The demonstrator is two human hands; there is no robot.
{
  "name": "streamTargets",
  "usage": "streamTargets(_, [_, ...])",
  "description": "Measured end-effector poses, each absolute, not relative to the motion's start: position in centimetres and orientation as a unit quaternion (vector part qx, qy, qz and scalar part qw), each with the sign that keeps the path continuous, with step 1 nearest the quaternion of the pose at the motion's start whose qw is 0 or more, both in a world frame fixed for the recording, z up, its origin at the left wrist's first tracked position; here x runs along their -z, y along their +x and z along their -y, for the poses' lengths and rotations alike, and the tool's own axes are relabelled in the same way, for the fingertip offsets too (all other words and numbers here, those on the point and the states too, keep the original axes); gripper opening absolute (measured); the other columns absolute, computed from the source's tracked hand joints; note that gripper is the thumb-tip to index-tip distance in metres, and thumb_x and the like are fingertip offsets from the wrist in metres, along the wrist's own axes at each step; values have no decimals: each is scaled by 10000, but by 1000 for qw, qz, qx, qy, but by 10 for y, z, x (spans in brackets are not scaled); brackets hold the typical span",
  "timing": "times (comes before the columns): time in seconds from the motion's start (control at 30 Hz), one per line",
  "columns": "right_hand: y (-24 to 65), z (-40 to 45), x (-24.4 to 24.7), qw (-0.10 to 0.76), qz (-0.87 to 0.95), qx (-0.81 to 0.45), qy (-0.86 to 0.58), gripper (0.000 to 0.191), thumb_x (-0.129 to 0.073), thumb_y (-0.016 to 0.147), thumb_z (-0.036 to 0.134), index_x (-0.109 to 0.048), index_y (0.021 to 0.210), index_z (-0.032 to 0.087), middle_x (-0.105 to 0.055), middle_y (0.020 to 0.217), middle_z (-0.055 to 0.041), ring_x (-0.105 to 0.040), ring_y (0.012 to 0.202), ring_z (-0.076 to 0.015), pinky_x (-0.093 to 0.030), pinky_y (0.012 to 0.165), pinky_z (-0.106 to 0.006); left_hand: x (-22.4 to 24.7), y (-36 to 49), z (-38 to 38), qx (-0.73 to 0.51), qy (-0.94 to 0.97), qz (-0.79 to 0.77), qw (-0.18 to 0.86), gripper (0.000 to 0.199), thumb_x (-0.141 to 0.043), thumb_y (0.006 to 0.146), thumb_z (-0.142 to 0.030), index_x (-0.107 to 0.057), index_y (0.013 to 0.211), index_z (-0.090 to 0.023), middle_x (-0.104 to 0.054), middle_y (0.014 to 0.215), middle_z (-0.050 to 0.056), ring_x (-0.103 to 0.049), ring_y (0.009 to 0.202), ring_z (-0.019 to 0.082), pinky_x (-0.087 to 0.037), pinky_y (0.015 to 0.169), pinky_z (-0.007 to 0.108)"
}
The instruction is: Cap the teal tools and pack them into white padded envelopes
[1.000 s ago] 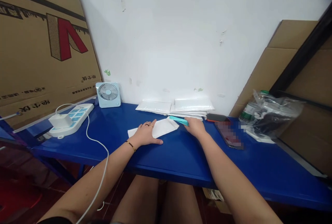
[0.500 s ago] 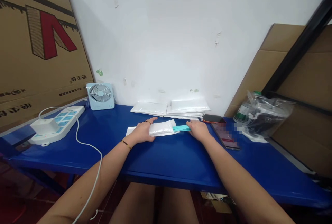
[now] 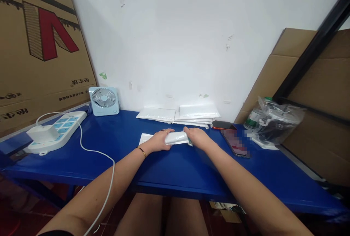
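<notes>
A white padded envelope (image 3: 177, 138) lies level above the blue table, its opening to the right. My left hand (image 3: 158, 141) grips its left part, fingers behind and thumb in front; a white flap end (image 3: 144, 138) sticks out left of that hand. Closed at the opening is my right hand (image 3: 197, 136), its fingertips touching the envelope's right edge. Only a sliver of the teal strips (image 3: 190, 141) shows beneath the right fingers; the rest is hidden by the envelope and hand.
Stacked white padded envelopes (image 3: 195, 115) lie against the wall. Two phones, one dark (image 3: 235, 144) and one orange-edged (image 3: 222, 125), are to the right, near a clear plastic bag (image 3: 281, 119). At left stand a fan (image 3: 104, 101) and a power strip (image 3: 57, 132); a white cable (image 3: 94, 152) crosses my left forearm.
My right hand has moved left to the envelope's opening, and the teal strips have slid almost wholly inside. The left hand and envelope have shifted slightly right.
</notes>
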State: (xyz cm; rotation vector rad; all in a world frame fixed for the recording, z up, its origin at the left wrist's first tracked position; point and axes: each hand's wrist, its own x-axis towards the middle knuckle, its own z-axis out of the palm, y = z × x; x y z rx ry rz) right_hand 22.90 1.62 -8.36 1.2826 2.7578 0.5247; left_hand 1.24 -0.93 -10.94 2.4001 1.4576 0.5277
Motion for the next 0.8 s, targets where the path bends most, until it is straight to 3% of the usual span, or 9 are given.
streamTargets(0.17, [234,-16,85,31,-905,-141,400,286,-442,800,66,-438,1077,139,-664,845,-93,-635,752,-221,-398,623,-263,102,20,9,-117,825,-547,86,675,-640,591,-590,-507,1163,-257,-631,1059,53,-577,982,273,-436,815,363])
streamTargets(0.3, [243,-16,86,23,-903,-144,404,285,-423,824,83,-424,1101,149,-663,846,-89,-633,760,-221,-394,624,-260,94,34,12,-62,824,-561,54,808,-699,481,-599,-484,1185,-265,-631,1056,68,-578,973,292,-428,816,398])
streamTargets(0.37, [243,-14,88,22,-899,-146,411,306,-420,826,77,-416,1124,147,-660,856,-95,-629,777,-217,-397,641,-258,94,43,15,-69,818,-570,24,819,-702,491,-569,-462,1209,-257,-630,1053,82,-573,978,304,-419,827,420])
streamTargets(0.57, [231,-4,89,6,-909,-110,403,342,-434,788,41,-452,1109,157,-645,877,-101,-619,784,-212,-410,686,-270,101,62,21,-93,816,-570,1,347,-567,672,-345,-564,987,-201,-645,961,80,-605,888,254,-443,765,346])
streamTargets(0.7, [249,-2,85,-114,-917,41,381,496,-574,699,93,-462,1172,188,-606,1039,-94,-588,935,-217,-421,789,-286,99,57,20,-94,825,-557,26,262,-571,662,-336,-581,891,-209,-653,904,60,-620,822,238,-457,692,311])
streamTargets(0.8, [264,-7,89,-252,-873,226,352,670,-606,727,234,-328,1336,228,-504,1256,-96,-506,1118,-217,-400,908,-322,97,52,19,-107,822,-557,39,237,-586,653,-343,-582,853,-216,-657,871,47,-625,799,237,-460,641,296])
